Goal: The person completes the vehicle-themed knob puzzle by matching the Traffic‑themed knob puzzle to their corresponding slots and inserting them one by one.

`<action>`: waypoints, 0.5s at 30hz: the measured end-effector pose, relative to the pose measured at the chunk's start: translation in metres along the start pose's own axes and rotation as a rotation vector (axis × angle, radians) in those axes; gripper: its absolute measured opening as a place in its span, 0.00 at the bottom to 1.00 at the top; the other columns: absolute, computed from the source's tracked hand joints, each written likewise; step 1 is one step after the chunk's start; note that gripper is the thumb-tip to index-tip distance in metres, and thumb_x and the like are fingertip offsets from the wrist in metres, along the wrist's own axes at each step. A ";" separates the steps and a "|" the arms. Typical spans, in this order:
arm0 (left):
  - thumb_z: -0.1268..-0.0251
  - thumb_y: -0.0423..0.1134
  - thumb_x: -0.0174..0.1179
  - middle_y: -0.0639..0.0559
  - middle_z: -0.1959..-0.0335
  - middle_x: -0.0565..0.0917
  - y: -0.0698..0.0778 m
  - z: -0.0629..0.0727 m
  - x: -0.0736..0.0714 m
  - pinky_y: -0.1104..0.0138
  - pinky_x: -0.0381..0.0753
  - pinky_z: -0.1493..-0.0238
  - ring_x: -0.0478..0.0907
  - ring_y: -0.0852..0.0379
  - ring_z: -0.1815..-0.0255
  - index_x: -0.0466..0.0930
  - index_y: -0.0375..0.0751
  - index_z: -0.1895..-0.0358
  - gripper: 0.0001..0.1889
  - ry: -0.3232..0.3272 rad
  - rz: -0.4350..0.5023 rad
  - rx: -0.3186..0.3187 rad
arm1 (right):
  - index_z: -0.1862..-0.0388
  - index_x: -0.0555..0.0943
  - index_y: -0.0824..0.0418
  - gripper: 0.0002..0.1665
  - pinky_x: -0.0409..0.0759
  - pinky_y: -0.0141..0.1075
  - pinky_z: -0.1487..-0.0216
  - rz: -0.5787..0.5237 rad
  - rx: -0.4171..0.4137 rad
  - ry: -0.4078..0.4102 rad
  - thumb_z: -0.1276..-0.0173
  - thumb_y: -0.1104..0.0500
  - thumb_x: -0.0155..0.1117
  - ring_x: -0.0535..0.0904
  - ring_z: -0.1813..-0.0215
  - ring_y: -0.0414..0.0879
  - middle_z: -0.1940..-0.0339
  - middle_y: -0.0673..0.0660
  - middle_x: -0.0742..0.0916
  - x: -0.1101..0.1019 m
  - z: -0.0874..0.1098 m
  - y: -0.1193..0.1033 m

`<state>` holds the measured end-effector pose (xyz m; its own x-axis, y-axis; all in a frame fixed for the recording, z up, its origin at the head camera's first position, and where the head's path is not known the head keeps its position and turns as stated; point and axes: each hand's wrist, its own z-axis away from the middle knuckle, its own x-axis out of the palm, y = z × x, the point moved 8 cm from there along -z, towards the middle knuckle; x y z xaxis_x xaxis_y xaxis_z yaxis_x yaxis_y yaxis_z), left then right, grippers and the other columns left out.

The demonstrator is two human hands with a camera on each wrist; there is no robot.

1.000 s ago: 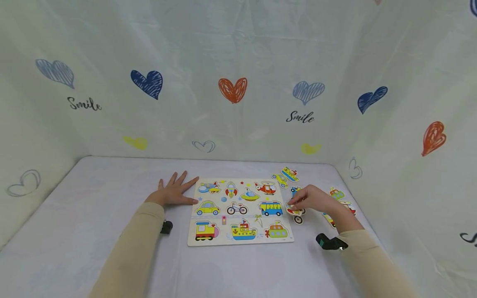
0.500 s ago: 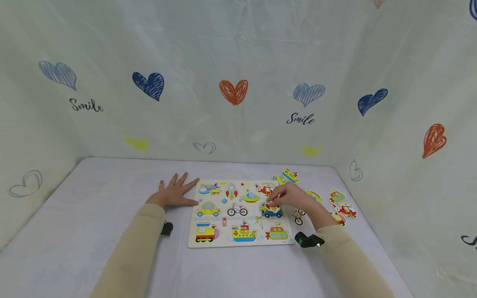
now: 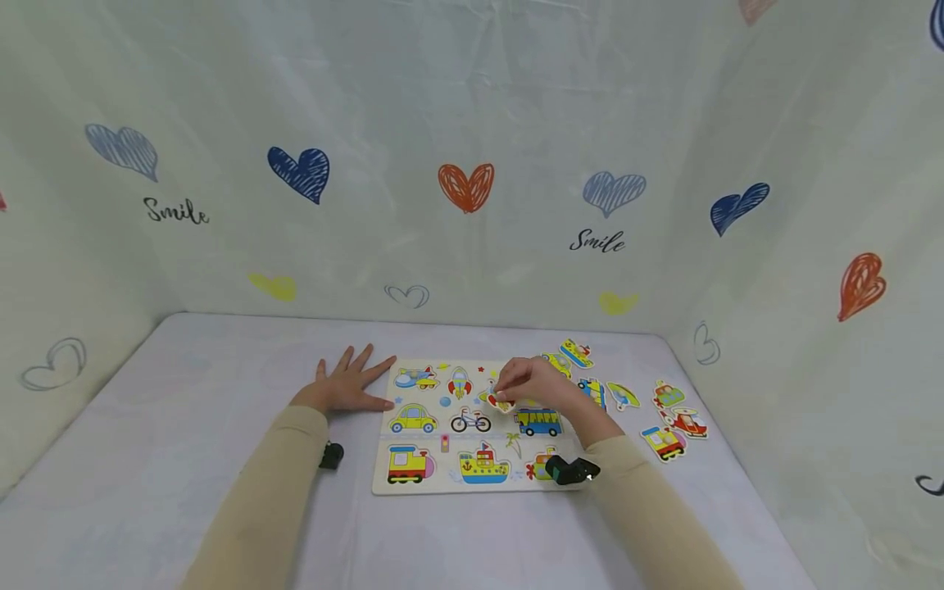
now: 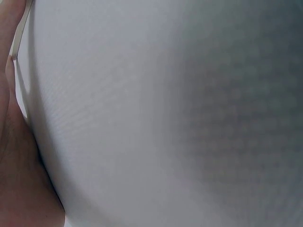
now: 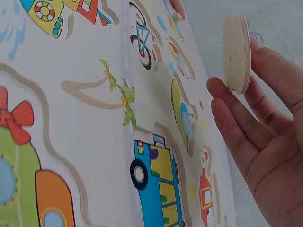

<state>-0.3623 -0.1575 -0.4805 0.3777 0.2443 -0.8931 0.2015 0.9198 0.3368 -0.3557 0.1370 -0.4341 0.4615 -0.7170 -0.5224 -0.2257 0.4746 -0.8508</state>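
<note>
My right hand (image 3: 534, 383) pinches a small wooden puzzle piece (image 3: 501, 401) with red on it, above the upper middle of the puzzle board (image 3: 472, 487). In the right wrist view that puzzle piece (image 5: 236, 54) stands tilted, its pale edge and back showing, with the thumb and fingers at its sides. Its picture faces away there. The board bears recessed vehicle pictures, such as a bus (image 5: 161, 182) and a bicycle (image 5: 141, 38). Fingers spread, my left hand (image 3: 345, 388) rests flat on the table against the board's left edge; the left wrist view shows only its side (image 4: 21, 170).
Loose pieces lie right of the board: a ship (image 3: 577, 353), a car (image 3: 558, 363), a bus (image 3: 592, 392), a flying saucer (image 3: 624, 397), a submarine (image 3: 668, 393), a helicopter (image 3: 689, 422) and a train (image 3: 664, 443). A patterned cloth (image 3: 472, 270) hangs behind.
My right hand has lifted the puzzle piece from the loose ones at the right and carried it leftward over the board. The left hand stays in place.
</note>
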 end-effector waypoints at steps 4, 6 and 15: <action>0.46 0.71 0.59 0.36 0.21 0.38 -0.001 0.000 0.000 0.30 0.25 0.37 0.28 0.30 0.25 0.50 0.54 0.22 0.51 0.006 -0.005 0.003 | 0.67 0.90 0.57 0.03 0.80 0.37 0.52 0.041 0.035 0.034 0.39 0.59 0.73 0.78 0.51 0.47 0.55 0.50 0.84 0.005 -0.011 -0.002; 0.46 0.71 0.59 0.36 0.21 0.38 0.000 0.000 0.000 0.30 0.26 0.37 0.28 0.30 0.25 0.50 0.54 0.22 0.52 0.008 -0.007 0.005 | 0.67 0.89 0.55 0.03 0.79 0.39 0.48 0.051 0.057 0.050 0.39 0.58 0.73 0.78 0.47 0.47 0.52 0.49 0.84 0.008 -0.016 -0.001; 0.48 0.75 0.57 0.37 0.21 0.37 0.000 0.004 -0.001 0.31 0.23 0.37 0.26 0.32 0.24 0.49 0.56 0.22 0.53 -0.007 0.003 0.004 | 0.70 0.89 0.54 0.03 0.76 0.42 0.42 0.099 0.083 0.104 0.40 0.57 0.74 0.76 0.42 0.49 0.48 0.50 0.83 0.018 -0.038 0.002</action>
<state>-0.3586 -0.1590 -0.4783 0.3849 0.2445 -0.8900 0.2042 0.9178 0.3404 -0.3805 0.1053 -0.4475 0.3480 -0.7117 -0.6103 -0.1921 0.5830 -0.7894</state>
